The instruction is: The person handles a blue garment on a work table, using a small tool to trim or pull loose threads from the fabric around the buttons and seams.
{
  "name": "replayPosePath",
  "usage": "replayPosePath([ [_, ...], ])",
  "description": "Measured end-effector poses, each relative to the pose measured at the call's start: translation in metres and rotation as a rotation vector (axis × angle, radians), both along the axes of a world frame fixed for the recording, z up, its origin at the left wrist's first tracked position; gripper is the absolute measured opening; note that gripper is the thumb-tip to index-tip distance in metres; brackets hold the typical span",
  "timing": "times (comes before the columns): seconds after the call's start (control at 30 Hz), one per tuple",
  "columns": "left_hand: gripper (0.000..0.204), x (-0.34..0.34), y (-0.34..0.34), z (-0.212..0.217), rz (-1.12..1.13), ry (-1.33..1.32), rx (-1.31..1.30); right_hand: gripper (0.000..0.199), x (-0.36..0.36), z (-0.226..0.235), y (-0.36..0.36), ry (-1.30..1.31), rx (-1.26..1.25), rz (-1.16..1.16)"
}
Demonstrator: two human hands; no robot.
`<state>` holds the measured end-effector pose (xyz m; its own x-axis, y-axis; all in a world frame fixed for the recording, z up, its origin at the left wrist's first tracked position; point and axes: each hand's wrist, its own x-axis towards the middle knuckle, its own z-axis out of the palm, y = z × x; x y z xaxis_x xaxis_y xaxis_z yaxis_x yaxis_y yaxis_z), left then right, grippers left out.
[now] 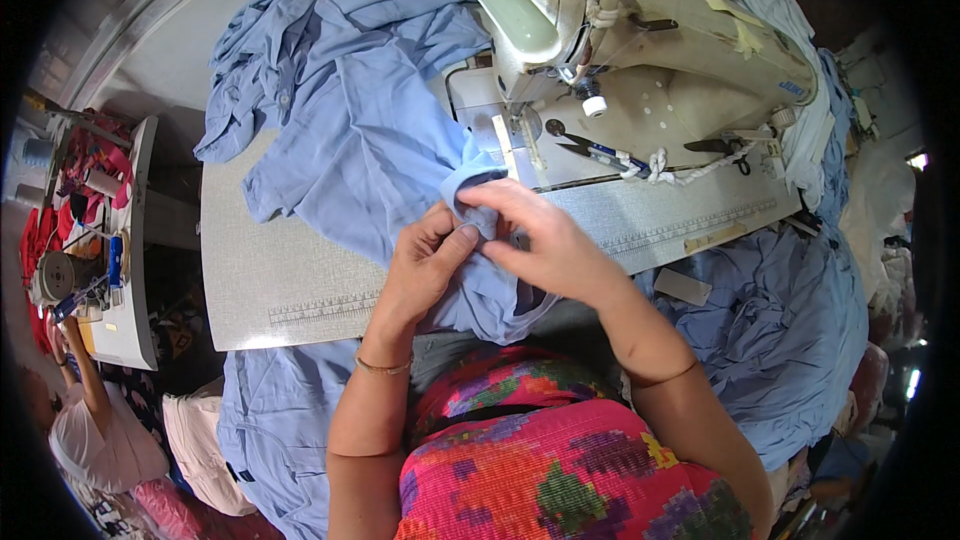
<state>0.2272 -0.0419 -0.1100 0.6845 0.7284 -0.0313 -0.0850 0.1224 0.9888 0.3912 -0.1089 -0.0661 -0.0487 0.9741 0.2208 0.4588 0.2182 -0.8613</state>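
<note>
A light blue shirt (360,130) spreads over the sewing table, with buttons visible on its far left part. Its near end, a folded curved band that looks like a cuff or collar, is up between my hands at the table's front edge. My left hand (428,258) pinches this fabric between thumb and fingers. From the other side my right hand (548,242) grips the band, index finger over its top edge and thumb below; it is slightly blurred. The sewing machine (650,30) stands just beyond, its needle area apart from the cloth in my hands.
Blue-handled scissors (605,155) and a twisted white cord (680,175) lie right of the needle, near black thread snips (715,145). More blue garments (770,330) are heaped at the right. At far left, another person's hand (62,335) is beside a second table (140,240).
</note>
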Motion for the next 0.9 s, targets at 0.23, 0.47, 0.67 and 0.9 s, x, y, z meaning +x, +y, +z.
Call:
replayPosePath([
  [0.23, 0.022, 0.007, 0.000, -0.003, 0.024, -0.096, 0.038, 0.040, 0.095, -0.019, -0.018, -0.880, 0.034, -0.496],
  [0.47, 0.027, 0.008, 0.001, -0.007, 0.034, -0.023, 0.119, 0.033, 0.115, -0.029, -0.018, -0.786, -0.089, -0.423],
  [0.67, 0.027, 0.013, -0.002, -0.004, 0.073, 0.001, 0.115, 0.021, 0.092, -0.015, -0.025, -0.199, -0.208, -0.525],
  [0.9, 0.024, 0.013, -0.001, -0.007, 0.045, 0.016, 0.170, 0.021, 0.043, 0.013, -0.027, -0.323, -0.090, -0.086],
])
